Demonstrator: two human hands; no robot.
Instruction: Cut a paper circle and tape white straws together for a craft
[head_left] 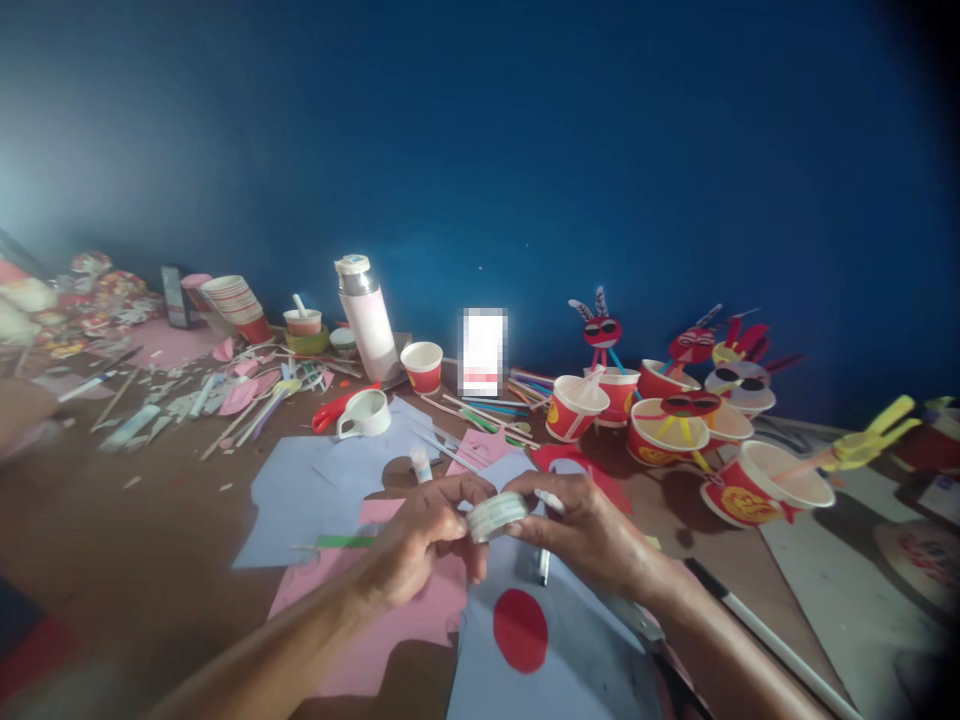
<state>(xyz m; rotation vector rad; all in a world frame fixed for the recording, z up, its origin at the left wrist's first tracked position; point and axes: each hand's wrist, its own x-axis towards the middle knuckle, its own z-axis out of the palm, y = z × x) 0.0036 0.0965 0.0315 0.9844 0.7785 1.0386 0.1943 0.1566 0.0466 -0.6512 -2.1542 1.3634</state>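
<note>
My left hand (pixel 429 530) and my right hand (pixel 581 520) pinch a roll of white tape (pixel 497 517) between them, one on each side. A small white piece (pixel 550 500) shows by my right fingers; whether it is held is unclear. Below the hands, a red paper circle (pixel 520 630) lies on a pale blue paper sheet (pixel 480 690). Partly behind my right hand is a white marker with a black tip (pixel 543 568). Pink paper (pixel 352 630) with a ragged edge spreads under my left forearm. A white tube (pixel 421 465) is just beyond the left hand.
Several red paper cups (pixel 576 408) with paper-face figures stand to the right. A white cup (pixel 365 413), red-handled scissors (pixel 330 410) and a pink-white flask (pixel 369 320) are further back. Paper scraps (pixel 247 395) litter the left. A dark-handled tool (pixel 679 680) lies near my right forearm.
</note>
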